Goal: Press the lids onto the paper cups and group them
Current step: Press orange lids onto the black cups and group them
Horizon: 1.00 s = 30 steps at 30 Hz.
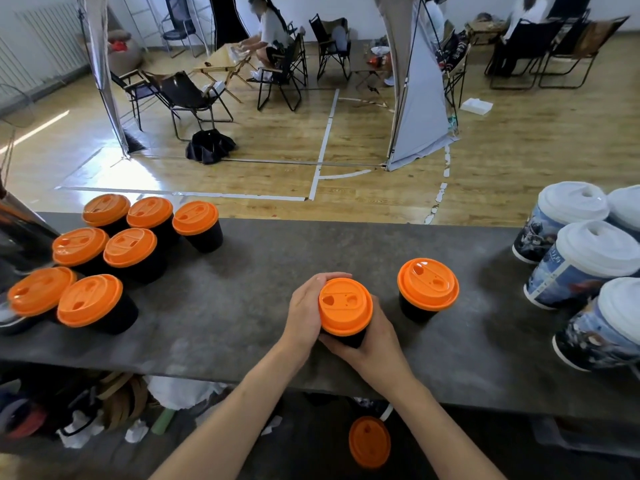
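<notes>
Black paper cups [130, 249], seven of them capped in orange, stand clustered well left of the fingers on the grey counter [242, 306]. The left hand [304, 315] and the right hand [369, 341] both curl their fingers round one orange-lidded cup [344, 306], held upright between them. Just right of the fingers stands another lidded cup [427, 289], with white-lidded printed cups [581, 258] farther right.

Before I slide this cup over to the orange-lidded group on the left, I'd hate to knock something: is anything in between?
Nothing visible. The counter between the held cup and the group's nearest cup is bare; the lone cup stands on the other side, to the right.
</notes>
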Available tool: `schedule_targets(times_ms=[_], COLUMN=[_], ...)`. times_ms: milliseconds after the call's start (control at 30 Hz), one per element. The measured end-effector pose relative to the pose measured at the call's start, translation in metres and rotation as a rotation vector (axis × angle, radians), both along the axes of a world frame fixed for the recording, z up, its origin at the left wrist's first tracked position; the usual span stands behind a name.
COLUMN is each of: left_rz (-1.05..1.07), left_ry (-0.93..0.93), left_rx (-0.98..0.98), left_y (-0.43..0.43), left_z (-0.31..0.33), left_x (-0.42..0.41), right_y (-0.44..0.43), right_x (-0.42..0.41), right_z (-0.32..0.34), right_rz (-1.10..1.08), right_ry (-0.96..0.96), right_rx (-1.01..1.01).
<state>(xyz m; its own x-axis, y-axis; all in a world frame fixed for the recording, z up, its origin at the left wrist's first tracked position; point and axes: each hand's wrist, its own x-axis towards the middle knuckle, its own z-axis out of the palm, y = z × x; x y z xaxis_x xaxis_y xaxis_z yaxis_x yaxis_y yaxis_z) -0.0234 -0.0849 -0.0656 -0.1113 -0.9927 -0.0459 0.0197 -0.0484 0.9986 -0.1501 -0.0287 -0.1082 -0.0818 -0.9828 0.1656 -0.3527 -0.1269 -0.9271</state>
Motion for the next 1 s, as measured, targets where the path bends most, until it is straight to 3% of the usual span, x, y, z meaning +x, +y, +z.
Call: schedule_targets(times_ms=[100,300,600,767,833,1000], left_rz=[0.020,-0.187,0.149,-0.192,-0.225,-0.012], left_ry=[-0.008,0.047,-0.018,-0.065,-0.061,0.012], left_rx=[0.010,-0.004,-0.078,0.002,0.010,-0.036], left_y=[-0.003,-0.014,0.008,-0.016,-0.015,0.004], left_z=[0.000,0.006,-0.014,0.005,0.007,0.001], left_x=[-0.002,0.007,-0.010,0.005,0.006,-0.002], right_y=[0.000,-0.001,-0.001,-0.002,-0.002,-0.001], right_x=[-0.001,0.000,0.000,-0.001,-0.001,0.000], right_z=[0.001,0.002,0.001,0.003,0.003,0.004], right_rz=[-0.013,-0.010,-0.031,-0.024,-0.020,-0.021], right_ry=[0.010,0.010,-0.016,-0.009,-0.017,-0.040], right_rx=[-0.002,-0.012,0.003,0.005,0.001,-0.004])
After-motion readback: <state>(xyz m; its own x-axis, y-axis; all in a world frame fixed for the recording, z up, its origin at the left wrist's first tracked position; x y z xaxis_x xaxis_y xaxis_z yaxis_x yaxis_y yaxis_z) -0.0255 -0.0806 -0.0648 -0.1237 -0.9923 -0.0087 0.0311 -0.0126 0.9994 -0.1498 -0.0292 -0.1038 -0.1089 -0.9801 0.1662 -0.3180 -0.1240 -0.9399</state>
